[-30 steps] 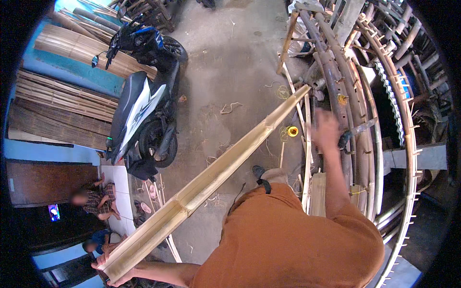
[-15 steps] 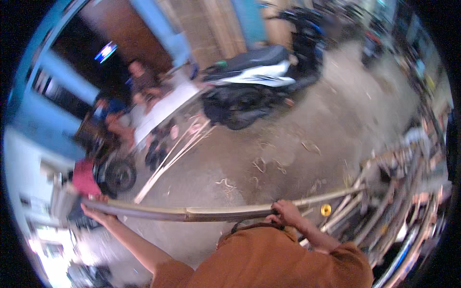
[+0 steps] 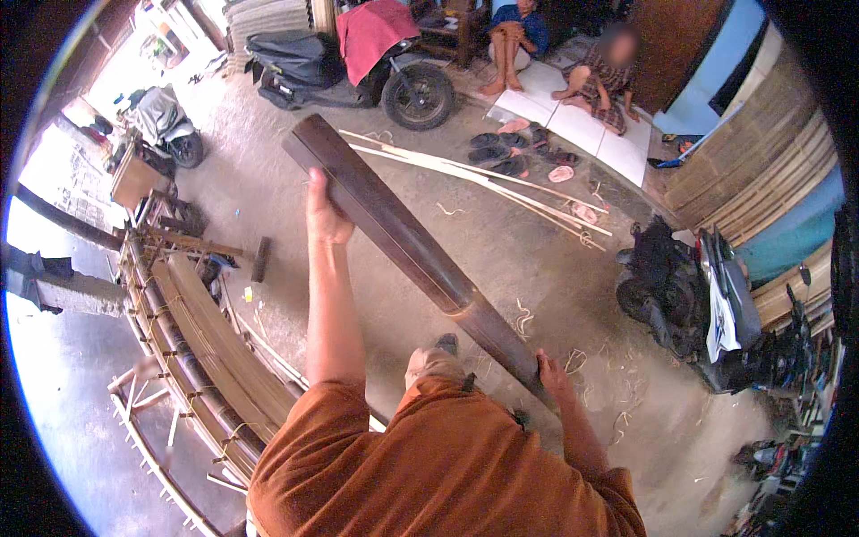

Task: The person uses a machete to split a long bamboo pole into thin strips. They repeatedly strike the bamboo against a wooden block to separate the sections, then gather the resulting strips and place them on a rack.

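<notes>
1. Dark bamboo pole (image 3: 403, 224) is slanting between pale strips (image 3: 429, 163) and the person.
2. Left hand (image 3: 329, 215) is gripping the pole, nearer the strips.
3. Right hand (image 3: 555, 376) is gripping it too, farther from the strips.

the left arm (image 3: 335, 309) stretches forward, left hand (image 3: 327, 217) gripping, while the right hand (image 3: 556, 377) apparently grips closer in.

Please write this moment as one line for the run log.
left hand: grips dark bamboo piece near upper end | right hand: holds its lower part | floor: pale strips lying
</notes>
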`<state>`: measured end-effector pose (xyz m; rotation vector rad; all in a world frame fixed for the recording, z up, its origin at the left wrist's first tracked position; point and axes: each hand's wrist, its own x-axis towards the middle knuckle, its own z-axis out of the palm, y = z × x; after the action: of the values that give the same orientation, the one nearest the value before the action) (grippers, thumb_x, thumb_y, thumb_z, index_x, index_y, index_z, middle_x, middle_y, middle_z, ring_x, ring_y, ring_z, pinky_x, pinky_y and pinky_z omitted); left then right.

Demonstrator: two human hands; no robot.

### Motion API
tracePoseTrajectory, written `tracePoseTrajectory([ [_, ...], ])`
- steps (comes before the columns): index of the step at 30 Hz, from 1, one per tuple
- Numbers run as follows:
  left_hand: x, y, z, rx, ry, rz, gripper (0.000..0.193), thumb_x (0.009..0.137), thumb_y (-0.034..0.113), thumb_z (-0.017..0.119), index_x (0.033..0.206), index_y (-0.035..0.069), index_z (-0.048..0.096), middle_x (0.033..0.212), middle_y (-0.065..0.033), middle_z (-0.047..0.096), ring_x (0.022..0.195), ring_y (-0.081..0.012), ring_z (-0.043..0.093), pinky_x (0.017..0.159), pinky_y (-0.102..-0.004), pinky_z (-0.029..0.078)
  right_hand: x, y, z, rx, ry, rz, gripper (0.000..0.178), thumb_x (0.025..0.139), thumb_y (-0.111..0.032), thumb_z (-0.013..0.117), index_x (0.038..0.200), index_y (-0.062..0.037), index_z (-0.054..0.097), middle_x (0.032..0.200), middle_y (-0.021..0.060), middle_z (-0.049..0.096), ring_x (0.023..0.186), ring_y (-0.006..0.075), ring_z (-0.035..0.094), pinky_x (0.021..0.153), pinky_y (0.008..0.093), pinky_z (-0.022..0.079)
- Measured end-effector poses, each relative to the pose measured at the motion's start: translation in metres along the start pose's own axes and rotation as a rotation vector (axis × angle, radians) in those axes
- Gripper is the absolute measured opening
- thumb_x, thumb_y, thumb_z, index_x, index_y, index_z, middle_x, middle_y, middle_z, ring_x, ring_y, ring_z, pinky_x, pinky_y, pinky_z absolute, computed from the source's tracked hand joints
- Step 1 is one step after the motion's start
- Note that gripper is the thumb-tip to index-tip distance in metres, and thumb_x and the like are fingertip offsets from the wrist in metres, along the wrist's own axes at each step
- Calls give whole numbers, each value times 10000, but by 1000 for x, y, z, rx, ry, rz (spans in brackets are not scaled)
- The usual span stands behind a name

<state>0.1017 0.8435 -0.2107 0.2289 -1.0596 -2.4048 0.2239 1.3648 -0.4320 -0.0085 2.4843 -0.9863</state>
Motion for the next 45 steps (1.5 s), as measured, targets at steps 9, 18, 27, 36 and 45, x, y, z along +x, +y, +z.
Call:
tracePoseTrajectory([
  [9, 51, -8, -21, 146, 51, -194, 265, 843, 213, 747, 1027, 84, 606, 886, -14, 594, 850, -169, 589, 778, -366, 511, 133, -244, 20, 173, 72, -377, 558, 969, -393, 572, 1382, -29, 483, 1379, 244, 514, 1293, 393, 480, 1110, 442, 350],
  [18, 76, -30, -3, 203, 108, -212, 328, 907, 411, 648, 971, 100, 566, 891, -18, 564, 848, -179, 561, 837, -382, 473, 150, -422, 17, 44, 254, -553, 605, 897, -582, 582, 1040, 6, 598, 849, 241, 668, 805, 439, 673, 706, 523, 537],
  [27, 17, 5, 25, 282, 97, -25, 367, 981, 369, 571, 731, 151, 414, 693, 39, 362, 608, -109, 377, 621, -282, 431, 199, -395, -9, 64, 272, -607, 474, 908, -542, 573, 890, -82, 686, 753, 185, 673, 751, 413, 673, 687, 540, 533],
  [36, -28, 41, -46, 97, 32, -64, 436, 1000, 353, 521, 634, 204, 336, 521, 64, 240, 457, -74, 247, 468, -263, 307, 263, -391, -32, 23, 309, -531, 525, 918, -549, 559, 850, -40, 668, 759, 219, 659, 775, 427, 669, 695, 528, 517],
  [45, -46, 73, -154, 519, 546, -159, 349, 962, 400, 592, 749, 146, 483, 647, 41, 429, 626, -125, 487, 648, -289, 454, 272, -306, -283, -411, 881, -310, 339, 962, -304, 556, 1089, -2, 641, 878, 198, 688, 780, 331, 670, 684, 470, 506],
])
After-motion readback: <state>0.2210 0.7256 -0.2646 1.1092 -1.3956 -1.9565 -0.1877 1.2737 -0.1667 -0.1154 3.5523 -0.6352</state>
